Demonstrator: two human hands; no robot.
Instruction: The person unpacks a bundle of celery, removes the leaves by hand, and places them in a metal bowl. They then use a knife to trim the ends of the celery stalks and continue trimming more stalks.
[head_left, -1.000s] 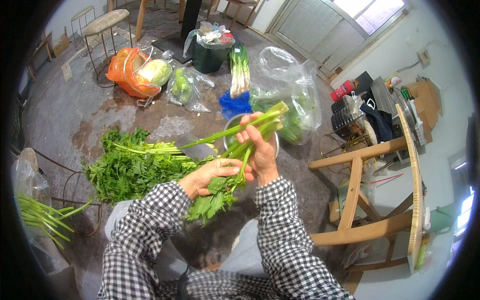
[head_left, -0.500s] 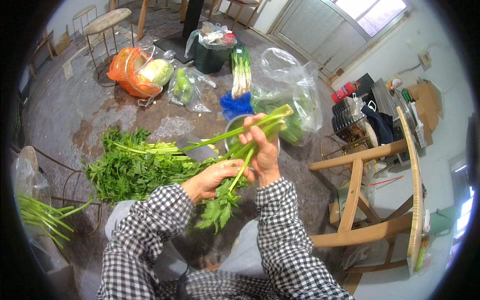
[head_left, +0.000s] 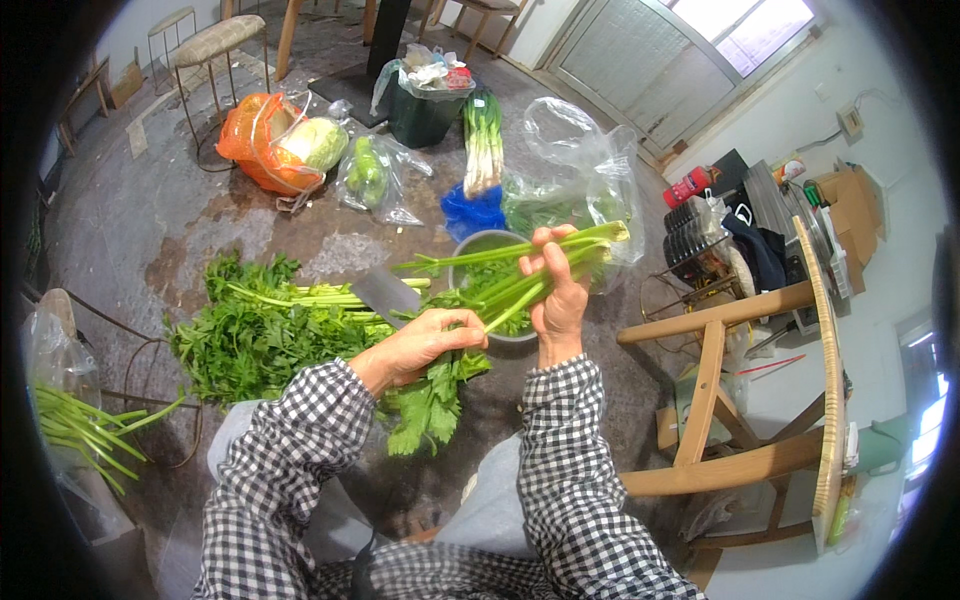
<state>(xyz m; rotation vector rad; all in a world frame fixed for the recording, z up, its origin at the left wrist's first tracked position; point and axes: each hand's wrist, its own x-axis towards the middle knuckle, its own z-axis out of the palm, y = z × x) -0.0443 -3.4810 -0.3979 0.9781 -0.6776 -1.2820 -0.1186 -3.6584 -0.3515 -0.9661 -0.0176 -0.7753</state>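
Note:
My right hand (head_left: 560, 295) is closed around several celery stalks (head_left: 515, 292), their pale cut ends pointing to the upper right. With closed fingers, my left hand (head_left: 425, 347) grips the lower part of the celery, and a leafy piece (head_left: 430, 408) hangs below it. Behind the stalks is a round metal bowl (head_left: 487, 240) with green pieces inside. To the left, a large heap of leafy celery (head_left: 260, 335) lies on the floor. A grey flat blade (head_left: 388, 295), its handle not visible, rests on the stalks of that heap.
Farther off are a cabbage (head_left: 318, 143) in an orange net bag, a plastic bag of green vegetables (head_left: 368, 175), a dark bin (head_left: 425, 118), green onions (head_left: 484, 140) and a clear bag (head_left: 610, 180). A wooden chair (head_left: 715, 390) lies tipped at right; cut stalks (head_left: 85, 435) are at left.
My right hand has moved right with the celery stalks, uncovering more of the bowl. My left hand has shifted slightly left along the celery, and the hanging leaves moved with it.

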